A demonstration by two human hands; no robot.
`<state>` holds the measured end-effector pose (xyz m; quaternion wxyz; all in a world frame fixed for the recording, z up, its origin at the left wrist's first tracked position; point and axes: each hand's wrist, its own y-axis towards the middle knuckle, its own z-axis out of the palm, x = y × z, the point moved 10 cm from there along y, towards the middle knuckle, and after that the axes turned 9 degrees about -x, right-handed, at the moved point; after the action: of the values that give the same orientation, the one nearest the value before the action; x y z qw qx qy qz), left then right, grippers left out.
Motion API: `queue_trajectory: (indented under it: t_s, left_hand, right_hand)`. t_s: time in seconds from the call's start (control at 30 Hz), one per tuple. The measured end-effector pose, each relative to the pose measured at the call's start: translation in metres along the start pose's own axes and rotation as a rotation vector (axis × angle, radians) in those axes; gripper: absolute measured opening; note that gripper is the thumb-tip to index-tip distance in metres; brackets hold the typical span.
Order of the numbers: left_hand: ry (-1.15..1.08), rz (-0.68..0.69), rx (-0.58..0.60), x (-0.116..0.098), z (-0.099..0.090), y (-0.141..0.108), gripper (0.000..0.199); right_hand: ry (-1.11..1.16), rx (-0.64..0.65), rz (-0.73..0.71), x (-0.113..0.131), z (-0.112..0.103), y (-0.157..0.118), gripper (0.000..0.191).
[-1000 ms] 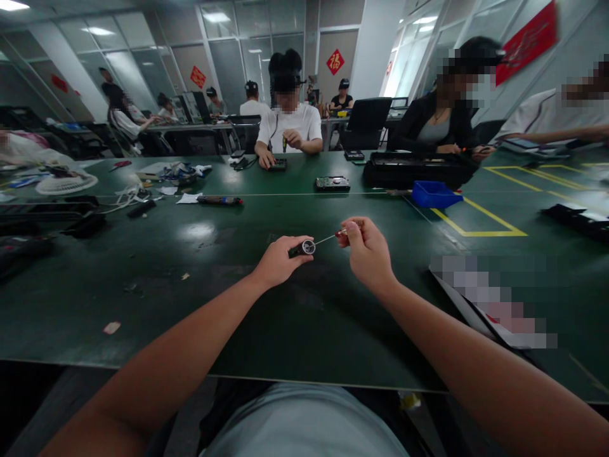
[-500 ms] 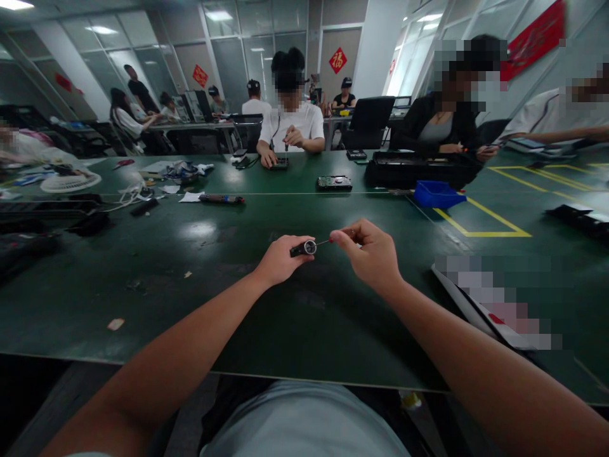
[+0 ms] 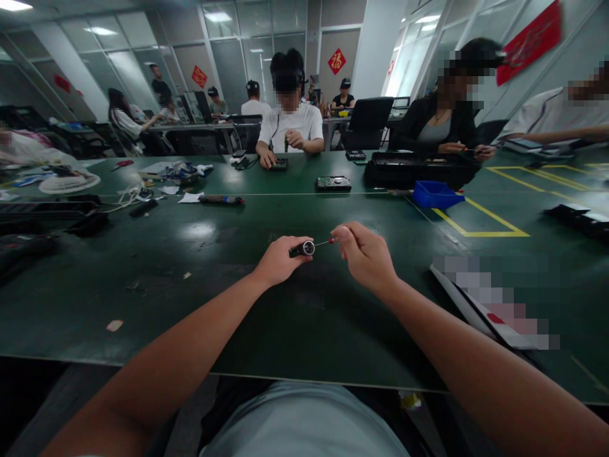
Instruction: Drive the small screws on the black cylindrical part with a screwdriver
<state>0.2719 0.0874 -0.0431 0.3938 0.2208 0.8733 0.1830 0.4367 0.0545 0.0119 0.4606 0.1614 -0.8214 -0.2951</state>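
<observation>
My left hand [image 3: 277, 260] is closed around a small black cylindrical part [image 3: 301, 249], whose round end with a silver rim faces me. In the fingertips of my right hand [image 3: 368, 255] is a thin screwdriver [image 3: 324, 243] with a red collar. Its metal shaft points left, and the tip meets the side of the black part near the rim. Most of the screwdriver's handle is hidden by my fingers. Both hands are held over the green tabletop [image 3: 304, 336], in front of my body.
A hard drive [image 3: 333, 183] lies beyond my hands, with a blue bin [image 3: 438, 194] to its right. A dark pen-like tool [image 3: 221, 199] rests farther left. A sheet-like item [image 3: 464, 304] lies near my right forearm. Across the table a person [image 3: 290, 120] works on a small device.
My right thumb and fingers have shifted their grip on the screwdriver, turning slightly, and more of its red collar shows. My left hand and the black part stay nearly still.
</observation>
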Motion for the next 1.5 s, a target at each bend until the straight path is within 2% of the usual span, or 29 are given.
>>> queue_trajectory:
  t_s: [0.13,0.33,0.4,0.5,0.63,0.73,0.9,1.1,1.2,1.33,1.4,1.5]
  left_hand:
    - [0.015,0.002,0.000,0.001,0.000,0.001,0.039]
    - [0.026,0.002,-0.009,0.005,-0.001,0.001,0.038]
    - [0.020,0.006,-0.011,0.005,0.000,0.001,0.038]
    - [0.014,0.009,-0.021,0.005,-0.002,0.001,0.039]
    - [0.023,-0.013,-0.020,0.008,-0.002,0.002,0.040]
    - [0.023,-0.020,-0.013,0.010,-0.002,0.002,0.038]
    - [0.022,-0.020,-0.017,0.010,-0.002,0.002,0.040]
    - [0.016,-0.023,-0.019,0.012,-0.001,0.002,0.040]
    - [0.014,-0.016,-0.024,0.011,-0.001,0.002,0.039]
    - [0.012,-0.013,-0.028,0.010,-0.002,0.002,0.040]
    - [0.013,-0.018,-0.033,0.011,-0.002,0.002,0.040]
    - [0.000,-0.017,-0.039,0.012,-0.003,0.003,0.041]
  right_hand:
    - [-0.020,-0.001,-0.029,0.004,0.000,-0.001,0.025]
    - [-0.010,0.079,-0.018,0.004,0.008,-0.002,0.029]
    - [-0.028,0.065,-0.015,0.005,0.007,-0.001,0.032]
    - [-0.033,0.034,-0.018,0.005,0.004,-0.001,0.028]
    - [-0.016,0.071,0.027,-0.002,0.009,0.000,0.025]
    - [-0.045,0.095,0.061,-0.006,0.012,0.000,0.034]
    - [-0.063,0.047,0.042,-0.003,0.008,0.000,0.029]
    - [-0.043,0.091,0.065,-0.007,0.012,-0.001,0.029]
    - [-0.047,0.064,0.059,-0.007,0.010,-0.001,0.030]
    - [0.029,0.017,0.055,-0.006,0.008,-0.002,0.025]
    - [0.094,0.010,0.101,-0.011,0.009,-0.003,0.020]
    - [0.254,-0.015,0.215,-0.024,0.013,-0.003,0.023]
